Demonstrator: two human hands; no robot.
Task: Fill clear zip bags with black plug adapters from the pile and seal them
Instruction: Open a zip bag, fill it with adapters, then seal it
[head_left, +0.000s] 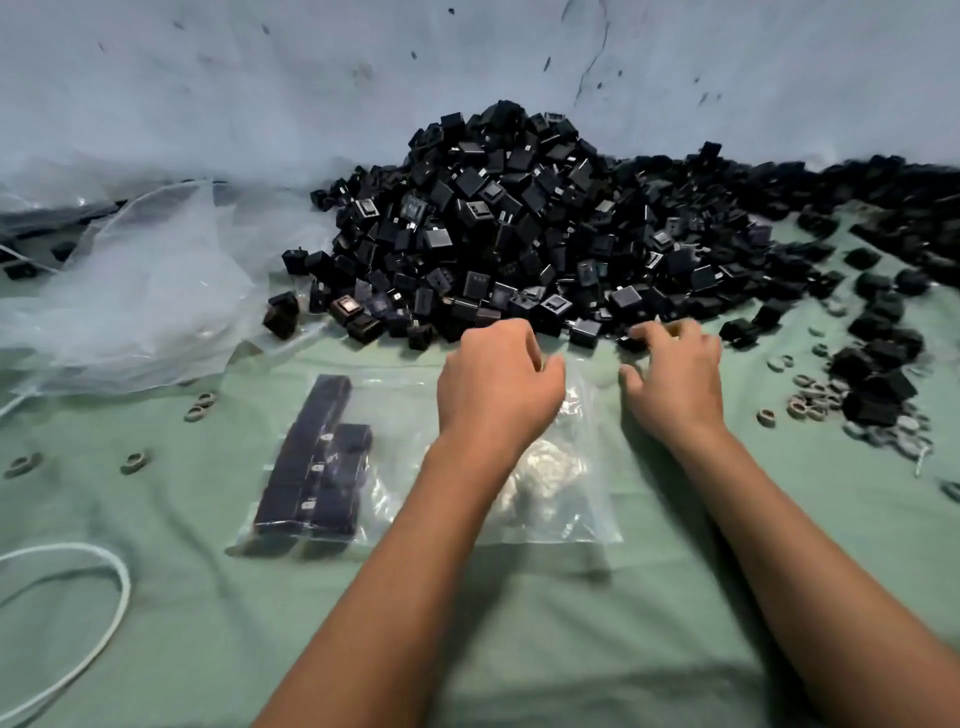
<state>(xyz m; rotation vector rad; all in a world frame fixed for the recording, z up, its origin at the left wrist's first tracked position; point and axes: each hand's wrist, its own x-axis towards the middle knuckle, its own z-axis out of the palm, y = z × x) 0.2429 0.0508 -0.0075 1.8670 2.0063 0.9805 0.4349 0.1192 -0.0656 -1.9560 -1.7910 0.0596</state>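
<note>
A clear zip bag (566, 499) lies flat on the green cloth in front of me, with several black plug adapters (317, 467) stacked in its left side. Behind it rises a big pile of black adapters (498, 228). My left hand (498, 384) hovers over the bag's top edge with its fingers curled, and the thumb and fingertips seem to pinch the bag's mouth. My right hand (675, 379) reaches to the pile's front edge. Its fingertips touch a loose adapter (635, 340) and its thumb is spread apart below it.
A crumpled clear plastic sheet (135, 291) lies at the left. More adapters (878, 374) and small grey rings (810, 402) are scattered at the right, and a few rings (135, 461) at the left. A white cord (111, 618) loops at the lower left. A pale wall stands behind the pile.
</note>
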